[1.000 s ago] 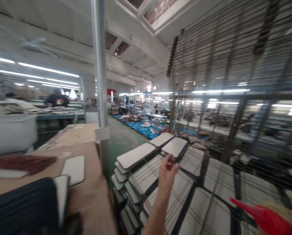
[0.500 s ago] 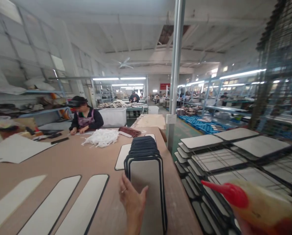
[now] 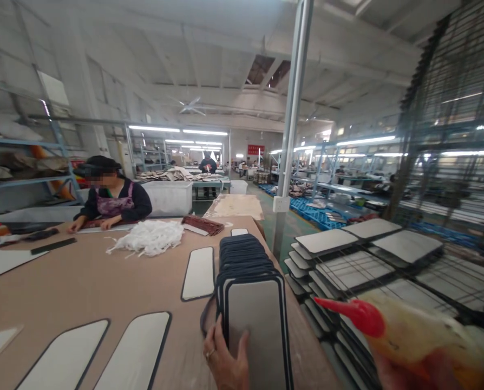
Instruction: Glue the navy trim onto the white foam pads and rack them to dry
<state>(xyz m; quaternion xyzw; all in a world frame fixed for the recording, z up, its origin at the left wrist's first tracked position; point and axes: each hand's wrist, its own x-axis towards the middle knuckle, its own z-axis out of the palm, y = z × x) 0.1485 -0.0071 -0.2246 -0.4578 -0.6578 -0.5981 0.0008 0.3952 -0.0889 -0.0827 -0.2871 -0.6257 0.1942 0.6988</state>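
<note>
One spread left hand [image 3: 228, 358] of mine touches the dark-edged stack [image 3: 262, 309], bottom centre — my right hand [image 3: 418, 372] grips a red-tipped bottle [image 3: 414, 329], lower right.

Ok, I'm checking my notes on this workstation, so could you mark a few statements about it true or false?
1. The right hand holds a bottle with a red nozzle. True.
2. The left hand is in the heap of white strips. False: it touches the front panel of the dark-edged stack.
3. The heap of white strips lies on the table. True.
4. The person in the patterned apron stands beyond the metal pole. False: they are at the table's far left side.
5. Pale panels lie in layers to the right of the table. True.
</note>
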